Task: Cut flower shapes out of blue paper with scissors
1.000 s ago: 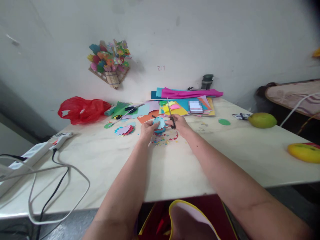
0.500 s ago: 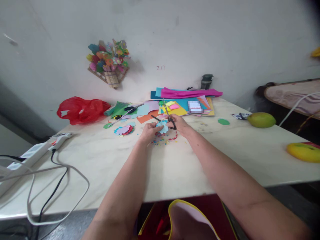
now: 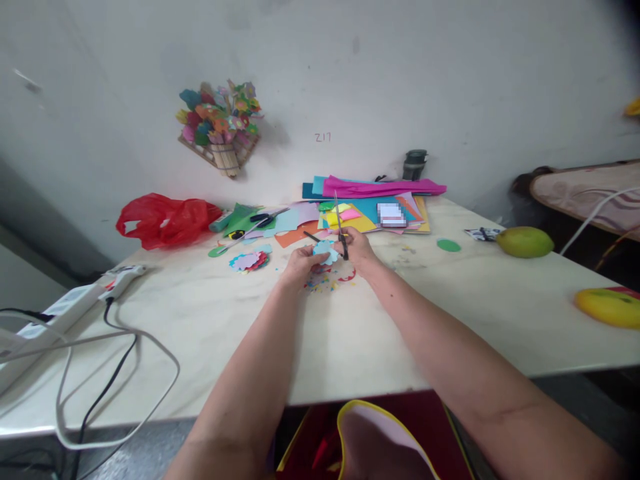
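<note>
Pinched in my left hand (image 3: 299, 264) is a light blue scalloped paper piece (image 3: 325, 252), held above the white table (image 3: 240, 340). My right hand (image 3: 359, 250) is closed on the black handles of a pair of scissors (image 3: 343, 238), whose blades point away toward the wall, just right of the blue paper. Small coloured paper scraps (image 3: 325, 285) and a red curved offcut (image 3: 347, 275) lie below my hands. To the left rests a pile of scalloped paper shapes (image 3: 249, 261).
Behind my hands lie coloured sheets (image 3: 295, 219), a phone (image 3: 391, 215) and a second pair of scissors (image 3: 263, 218). A red bag (image 3: 167, 220) and cables (image 3: 150, 337) are left; a green mango (image 3: 525, 241) and a yellow one (image 3: 607, 307) are right.
The scissors in my right hand have turned more upright, their tips shifting a little to the right. The blue paper stays in my left hand. The whole view has shifted slightly.
</note>
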Demonstrator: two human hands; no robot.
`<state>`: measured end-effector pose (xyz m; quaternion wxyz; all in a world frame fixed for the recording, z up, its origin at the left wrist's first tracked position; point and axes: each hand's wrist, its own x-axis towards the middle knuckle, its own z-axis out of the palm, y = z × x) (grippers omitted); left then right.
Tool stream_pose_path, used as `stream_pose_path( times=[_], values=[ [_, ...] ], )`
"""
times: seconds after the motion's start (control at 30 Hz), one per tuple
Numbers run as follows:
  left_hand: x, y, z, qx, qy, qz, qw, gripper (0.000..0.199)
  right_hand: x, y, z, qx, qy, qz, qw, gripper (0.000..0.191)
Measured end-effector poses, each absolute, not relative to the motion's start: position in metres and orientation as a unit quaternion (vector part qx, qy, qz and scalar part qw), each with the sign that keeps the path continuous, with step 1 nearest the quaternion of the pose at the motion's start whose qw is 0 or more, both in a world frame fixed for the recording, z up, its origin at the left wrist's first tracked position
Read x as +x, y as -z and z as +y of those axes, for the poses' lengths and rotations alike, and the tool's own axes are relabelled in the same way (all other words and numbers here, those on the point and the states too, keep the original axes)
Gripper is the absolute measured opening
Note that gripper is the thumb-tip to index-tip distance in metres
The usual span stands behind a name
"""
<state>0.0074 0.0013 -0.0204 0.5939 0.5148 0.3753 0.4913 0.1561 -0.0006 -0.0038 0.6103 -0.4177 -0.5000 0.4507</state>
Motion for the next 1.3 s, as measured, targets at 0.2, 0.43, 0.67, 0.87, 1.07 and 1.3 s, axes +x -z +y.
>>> stream_pose_path(
  times=[0.2, 0.43, 0.67, 0.87, 1.07, 1.3],
  values=[
    [0.007, 0.018, 0.001, 0.488, -0.550, 0.367, 0.570, 0.032, 0.153, 0.005, -0.001, -0.418, -0.457, -0.499, 0.606, 0.033],
    [0.007, 0.020, 0.003, 0.460, -0.586, 0.366, 0.557, 0.034, 0.145, 0.005, -0.005, -0.404, -0.491, -0.502, 0.586, 0.035],
    [0.006, 0.021, 0.008, 0.437, -0.629, 0.376, 0.522, 0.041, 0.145, 0.001, -0.009, -0.426, -0.492, -0.497, 0.574, 0.033],
    [0.003, 0.018, 0.010, 0.403, -0.656, 0.380, 0.512, 0.044, 0.154, 0.007, -0.007, -0.438, -0.515, -0.550, 0.491, 0.031],
    [0.001, 0.017, 0.012, 0.380, -0.696, 0.341, 0.505, 0.040, 0.158, 0.006, -0.011, -0.416, -0.558, -0.577, 0.427, 0.035],
    [-0.002, 0.017, 0.013, 0.375, -0.695, 0.345, 0.508, 0.039, 0.161, 0.004, -0.013, -0.413, -0.583, -0.584, 0.386, 0.043]
  ],
)
